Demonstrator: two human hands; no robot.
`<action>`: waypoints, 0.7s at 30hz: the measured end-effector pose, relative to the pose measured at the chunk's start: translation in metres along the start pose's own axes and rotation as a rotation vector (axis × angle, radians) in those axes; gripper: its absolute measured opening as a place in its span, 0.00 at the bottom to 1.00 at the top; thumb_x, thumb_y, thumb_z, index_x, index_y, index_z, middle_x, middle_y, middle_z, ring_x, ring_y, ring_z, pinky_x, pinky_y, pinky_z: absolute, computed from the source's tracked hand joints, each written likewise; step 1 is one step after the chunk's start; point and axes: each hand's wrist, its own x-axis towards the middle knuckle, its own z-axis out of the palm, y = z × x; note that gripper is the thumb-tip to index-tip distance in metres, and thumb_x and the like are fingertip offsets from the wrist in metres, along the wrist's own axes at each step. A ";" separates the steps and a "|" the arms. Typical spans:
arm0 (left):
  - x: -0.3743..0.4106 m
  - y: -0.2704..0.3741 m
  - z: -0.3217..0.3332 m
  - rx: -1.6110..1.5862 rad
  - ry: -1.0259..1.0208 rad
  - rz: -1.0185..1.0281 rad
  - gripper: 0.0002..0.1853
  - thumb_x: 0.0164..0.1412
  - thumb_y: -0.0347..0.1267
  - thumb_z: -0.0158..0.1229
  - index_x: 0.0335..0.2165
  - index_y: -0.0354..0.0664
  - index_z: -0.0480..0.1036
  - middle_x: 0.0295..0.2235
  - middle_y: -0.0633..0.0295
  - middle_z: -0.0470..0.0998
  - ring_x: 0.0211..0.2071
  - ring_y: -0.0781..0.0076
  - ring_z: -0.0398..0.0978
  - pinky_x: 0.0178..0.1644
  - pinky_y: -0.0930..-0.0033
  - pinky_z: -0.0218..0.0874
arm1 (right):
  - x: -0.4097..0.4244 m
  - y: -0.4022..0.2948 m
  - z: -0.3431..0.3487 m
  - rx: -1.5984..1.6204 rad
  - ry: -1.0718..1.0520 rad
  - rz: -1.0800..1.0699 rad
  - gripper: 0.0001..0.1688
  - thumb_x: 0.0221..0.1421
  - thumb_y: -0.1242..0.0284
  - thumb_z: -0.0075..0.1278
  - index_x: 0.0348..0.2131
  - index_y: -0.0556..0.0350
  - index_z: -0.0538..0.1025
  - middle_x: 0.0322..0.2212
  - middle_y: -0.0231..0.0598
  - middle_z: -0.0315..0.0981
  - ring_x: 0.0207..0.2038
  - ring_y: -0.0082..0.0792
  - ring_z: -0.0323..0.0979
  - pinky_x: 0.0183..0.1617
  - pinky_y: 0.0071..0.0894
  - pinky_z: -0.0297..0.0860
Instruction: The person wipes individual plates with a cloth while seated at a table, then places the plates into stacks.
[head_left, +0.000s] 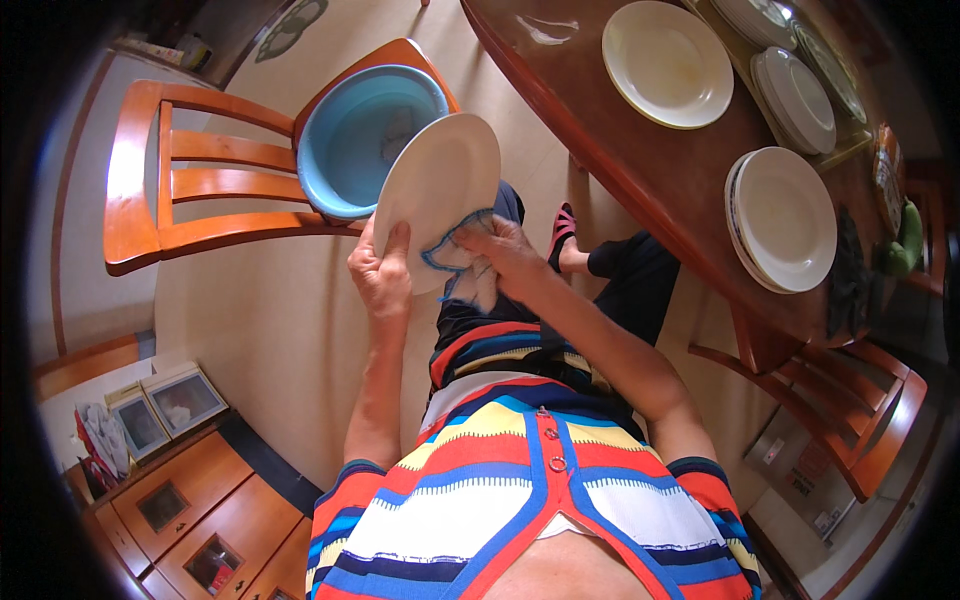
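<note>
A white plate (442, 180) is held tilted above my lap, with my left hand (384, 262) gripping its lower left edge, thumb on its face. My right hand (506, 251) holds a pale cloth with a blue stitched edge (472, 277) against the plate's lower right part. Just beyond the plate, a light blue basin (341, 142) of water stands on a wooden chair (217, 169); a pale item, perhaps a cloth, lies in the water. On the wooden table (645, 180) to the right are a single white plate (667, 64) and a small stack of plates (786, 217).
More stacked plates (799, 101) stand on a tray at the table's far side, near a green vegetable (907, 240) and a dark bag. Another wooden chair (847, 405) is at the lower right. A wooden cabinet (195, 517) stands at the lower left.
</note>
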 end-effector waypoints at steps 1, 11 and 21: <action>-0.001 0.004 -0.004 -0.013 -0.021 -0.030 0.16 0.57 0.29 0.56 0.43 0.32 0.71 0.35 0.64 0.75 0.35 0.81 0.69 0.42 0.79 0.60 | 0.003 -0.009 -0.004 -0.086 -0.003 -0.054 0.16 0.50 0.74 0.53 0.40 0.60 0.69 0.33 0.35 0.73 0.33 0.28 0.73 0.36 0.29 0.71; 0.004 0.040 -0.020 0.479 -0.444 0.089 0.15 0.58 0.28 0.51 0.44 0.35 0.71 0.35 0.59 0.77 0.37 0.75 0.71 0.43 0.72 0.62 | 0.007 -0.075 0.006 -1.506 0.150 -0.659 0.10 0.45 0.77 0.53 0.30 0.62 0.69 0.30 0.43 0.68 0.34 0.40 0.70 0.38 0.31 0.68; 0.006 0.027 -0.008 0.617 -0.518 -0.007 0.16 0.54 0.22 0.51 0.44 0.34 0.70 0.30 0.50 0.76 0.30 0.68 0.74 0.38 0.72 0.64 | -0.007 -0.069 0.047 -1.845 -0.113 -0.997 0.09 0.43 0.76 0.53 0.28 0.56 0.69 0.30 0.41 0.67 0.37 0.37 0.69 0.35 0.35 0.68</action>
